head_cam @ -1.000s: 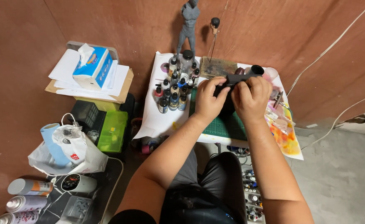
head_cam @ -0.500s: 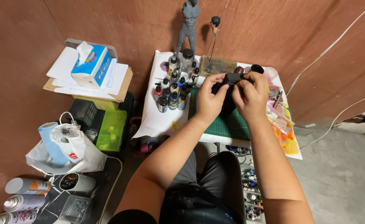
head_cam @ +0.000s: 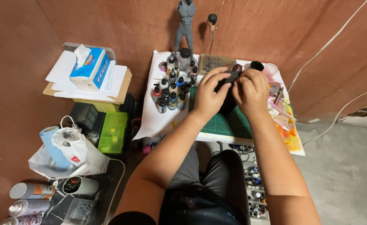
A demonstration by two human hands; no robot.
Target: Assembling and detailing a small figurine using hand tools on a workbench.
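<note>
My left hand (head_cam: 207, 95) and right hand (head_cam: 252, 89) both pinched a small dark, ridged part (head_cam: 229, 79), fingers curled tight around it, held just above the green cutting mat (head_cam: 225, 123). Both forearms angled in from near, wrists bent forward. Left of my hands stood a cluster of small dropper bottles (head_cam: 173, 89) on white paper. At the far edge a grey figurine (head_cam: 185, 21) stood against the brown wall. The mat's near strip lay bare.

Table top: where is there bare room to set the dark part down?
Bare white paper in front of the bottles, left of the green mat. The mat's near strip is free too. Crowded: the bottles, and the right edge by the stained sheet.
</note>
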